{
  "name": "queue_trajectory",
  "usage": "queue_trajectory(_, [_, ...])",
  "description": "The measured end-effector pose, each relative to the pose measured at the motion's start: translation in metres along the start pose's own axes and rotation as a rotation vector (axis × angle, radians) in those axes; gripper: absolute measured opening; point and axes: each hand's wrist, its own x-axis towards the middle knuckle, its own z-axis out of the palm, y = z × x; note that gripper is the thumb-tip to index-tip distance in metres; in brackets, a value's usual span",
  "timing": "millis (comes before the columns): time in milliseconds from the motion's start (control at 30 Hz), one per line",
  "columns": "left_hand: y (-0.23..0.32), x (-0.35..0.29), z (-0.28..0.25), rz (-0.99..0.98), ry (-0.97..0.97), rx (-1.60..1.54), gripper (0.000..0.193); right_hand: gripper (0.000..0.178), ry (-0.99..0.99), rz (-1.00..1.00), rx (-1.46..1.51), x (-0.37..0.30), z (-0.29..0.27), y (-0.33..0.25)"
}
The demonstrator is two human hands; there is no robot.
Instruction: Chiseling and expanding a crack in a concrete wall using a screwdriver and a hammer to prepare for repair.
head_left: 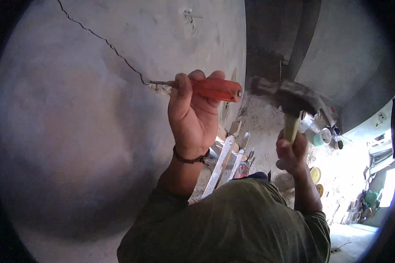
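Note:
My left hand [193,118] is closed round a screwdriver [217,89] with a red handle and a metal spot on its butt end. Its thin shaft points left, and the tip meets the grey plastered wall [74,144] at a chipped patch. A dark jagged crack [112,46] runs from that patch up to the upper left. In my right hand [292,151] is a claw hammer [296,97] with a pale handle. The hammer head, slightly blurred, is level with the screwdriver's butt and a short gap to its right.
Pale wooden boards [221,164] lean below my left hand. Behind the hammer stand a pale green bucket [322,137] and other containers on the rubble-strewn floor. Yellow round lids [315,175] lie near my right forearm. A smaller chipped spot [189,17] marks the wall higher up.

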Motion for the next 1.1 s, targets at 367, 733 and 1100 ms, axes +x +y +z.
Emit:
queue_trajectory(367, [-0.026, -0.037, -0.035, -0.315, 0.042, 0.616, 0.019, 0.054, 0.107, 0.058, 0.247, -0.002, -0.006, 0.020])
queue_trajectory(733, [-0.033, -0.048, -0.031, -0.104, 0.180, 0.422, 0.020, 0.058, 0.046, 0.073, 0.268, 0.000, -0.005, 0.021])
queue_trajectory(1100, [-0.021, -0.037, -0.025, -0.202, 0.112, 0.281, 0.023, 0.059, -0.009, 0.044, 0.283, 0.004, -0.003, 0.017])
